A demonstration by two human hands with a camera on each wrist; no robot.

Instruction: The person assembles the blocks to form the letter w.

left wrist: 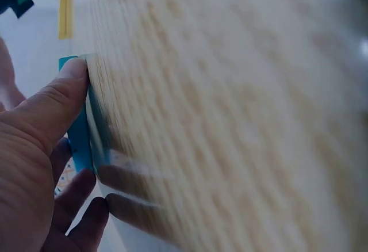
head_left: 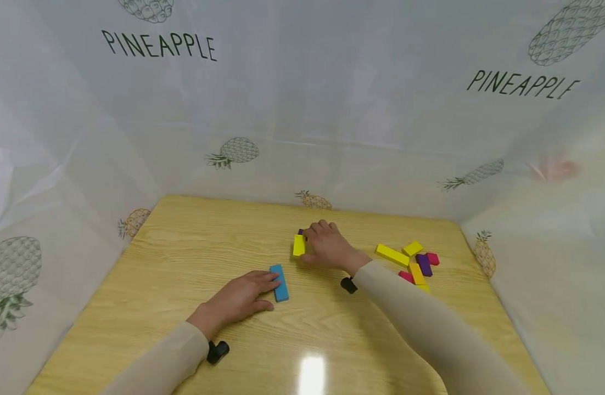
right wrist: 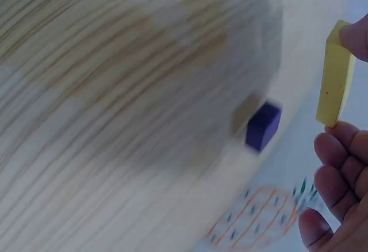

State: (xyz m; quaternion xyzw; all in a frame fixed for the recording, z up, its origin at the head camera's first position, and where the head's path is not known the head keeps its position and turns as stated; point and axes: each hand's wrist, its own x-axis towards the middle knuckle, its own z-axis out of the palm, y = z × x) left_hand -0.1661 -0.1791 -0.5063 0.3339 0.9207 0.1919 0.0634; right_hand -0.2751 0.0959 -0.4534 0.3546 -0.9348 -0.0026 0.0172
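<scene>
My right hand (head_left: 327, 246) pinches a small yellow block (right wrist: 335, 82) end to end between thumb and fingertip, holding it off the tabletop. A purple block (right wrist: 264, 126) stands on the table near it; in the head view it is mostly hidden behind the yellow block and fingers. Toward the front left, a long blue block (head_left: 281, 291) lies flat on the wood. My left hand (head_left: 243, 296) rests with relaxed, extended fingers over its left side. The left thumb (left wrist: 54, 99) lies along the near end of that block, overlapping it in the left wrist view.
At the right of the wooden table (head_left: 208, 236) lies a loose group of blocks: a long yellow block (head_left: 392, 255), a short yellow block (head_left: 412, 248), a purple block (head_left: 424, 264), an orange block (head_left: 416, 274) and red ones. A pineapple-print sheet (head_left: 302, 109) hangs around the back and sides.
</scene>
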